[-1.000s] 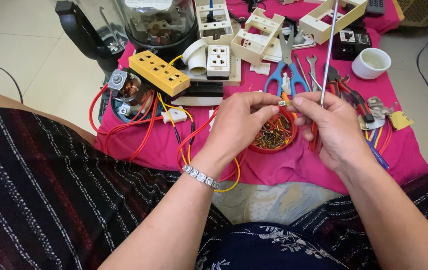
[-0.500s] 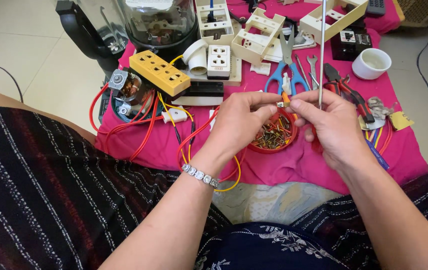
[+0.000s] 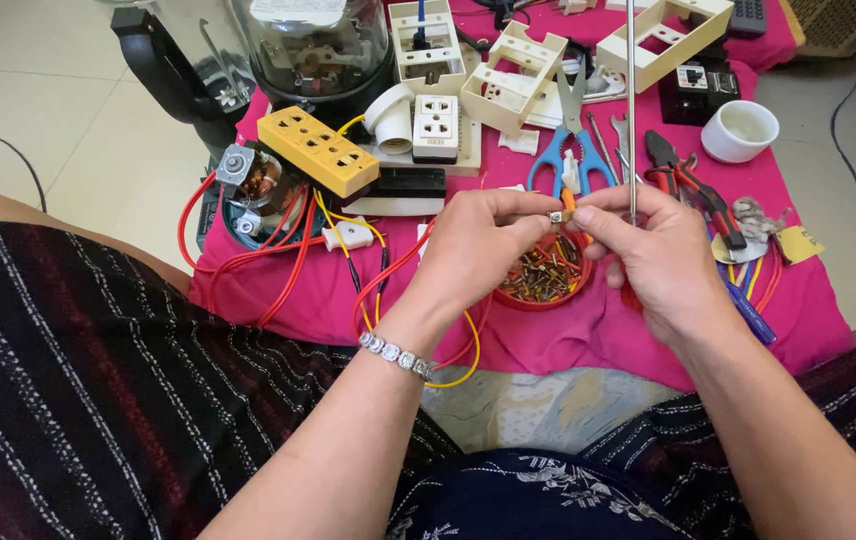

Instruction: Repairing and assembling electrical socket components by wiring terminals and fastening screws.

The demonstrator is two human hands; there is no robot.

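My left hand [image 3: 483, 240] pinches a small metal terminal piece [image 3: 556, 215] between thumb and fingertips. My right hand [image 3: 653, 255] meets it from the right, touching the same piece, and also grips a long thin metal rod [image 3: 631, 90] that stands upright. Both hands hover over a red round dish [image 3: 540, 283] filled with several brass screws and small parts. Red and yellow wires [image 3: 388, 285] loop under my left wrist, which wears a silver bracelet [image 3: 395, 355].
On the pink cloth [image 3: 588, 335] lie a yellow socket strip [image 3: 318, 150], white sockets [image 3: 436, 128], cream plastic frames [image 3: 663, 35], blue-handled scissors [image 3: 568, 150], red pliers [image 3: 693, 185], a white cup [image 3: 740, 130] and a small motor [image 3: 253, 190]. A blender base [image 3: 313, 50] stands behind.
Both hands have stayed together over the red dish; the fingers shifted slightly on the small piece and the upright rod moved a little.
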